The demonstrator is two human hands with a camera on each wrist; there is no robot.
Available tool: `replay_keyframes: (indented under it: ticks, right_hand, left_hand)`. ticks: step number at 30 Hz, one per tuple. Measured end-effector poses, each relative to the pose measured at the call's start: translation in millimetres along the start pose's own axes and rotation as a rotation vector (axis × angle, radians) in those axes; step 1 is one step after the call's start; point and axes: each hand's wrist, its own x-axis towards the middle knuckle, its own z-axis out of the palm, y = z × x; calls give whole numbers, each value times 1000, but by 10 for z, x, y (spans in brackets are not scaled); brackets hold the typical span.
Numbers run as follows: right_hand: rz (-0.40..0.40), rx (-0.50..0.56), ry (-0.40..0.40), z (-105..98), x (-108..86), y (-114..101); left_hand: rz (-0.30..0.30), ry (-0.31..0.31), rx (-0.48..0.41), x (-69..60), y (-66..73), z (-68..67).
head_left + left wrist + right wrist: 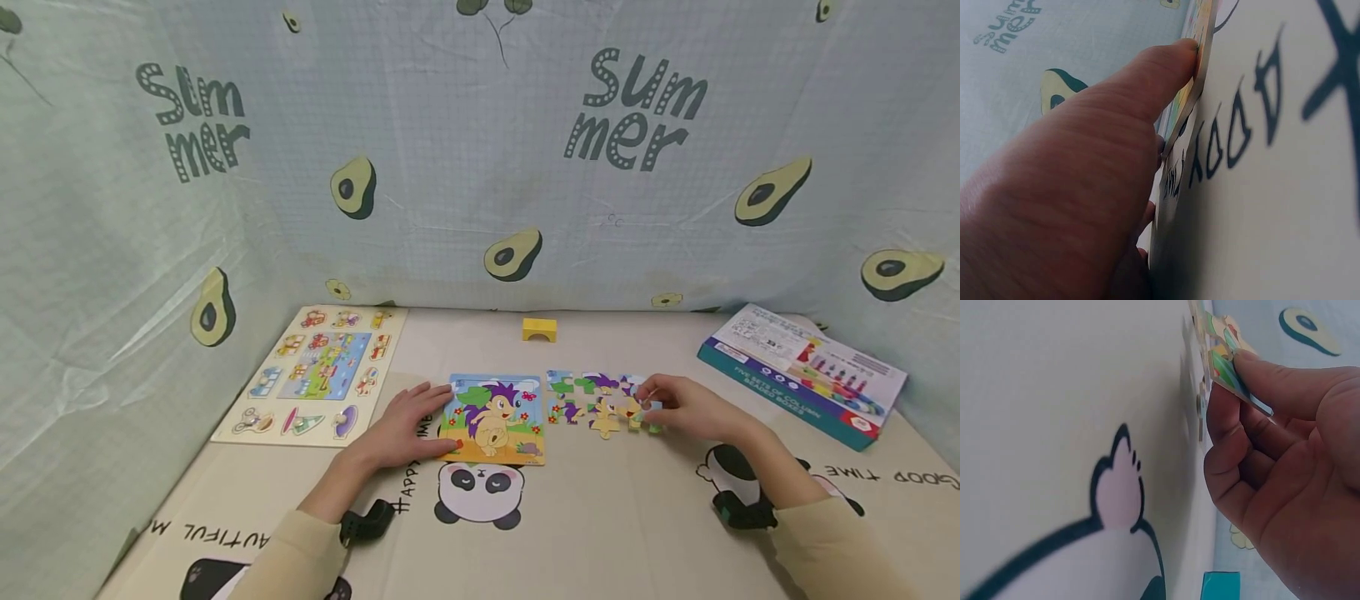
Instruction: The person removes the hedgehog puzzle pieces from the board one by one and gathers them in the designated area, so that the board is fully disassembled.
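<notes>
A square puzzle board point(517, 450) with a purple-haired hedgehog picture lies flat in the middle of the table. My left hand point(401, 427) rests at its left edge, fingers extended and thumb point(1169, 65) on the lower left corner. To the right of the board, loose jigsaw pieces point(604, 418) are spread in rough rows. Above their right end, my right hand point(693, 408) pinches a jigsaw piece point(1229, 376) between thumb and fingers. The right wrist view shows green and blue on that piece, which is tilted and raised off the table.
A pale picture board point(262, 425) with several vehicle and toy shapes lies at the left. A yellow arch block point(540, 329) stands at the back. At the back right is a flat teal-edged box point(802, 375). Patterned cloth walls point(420, 242) enclose the table.
</notes>
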Motion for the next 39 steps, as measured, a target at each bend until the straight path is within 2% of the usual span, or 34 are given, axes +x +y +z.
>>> replay_keyframes:
  ticks: [4, 22, 29, 39]
  right_hand:
    - [-1, -11, 5, 3, -5, 25]
    - [-33, -179, 49, 30, 3, 66]
    - [-67, -191, 56, 45, -28, 59]
    - [-43, -193, 21, 32, -43, 72]
  left_hand:
    - [-3, -1, 0, -1, 7, -6]
    - [-17, -6, -2, 3, -14, 1]
    - [-4, 4, -11, -5, -1, 2]
    - [-12, 0, -5, -5, -8, 4]
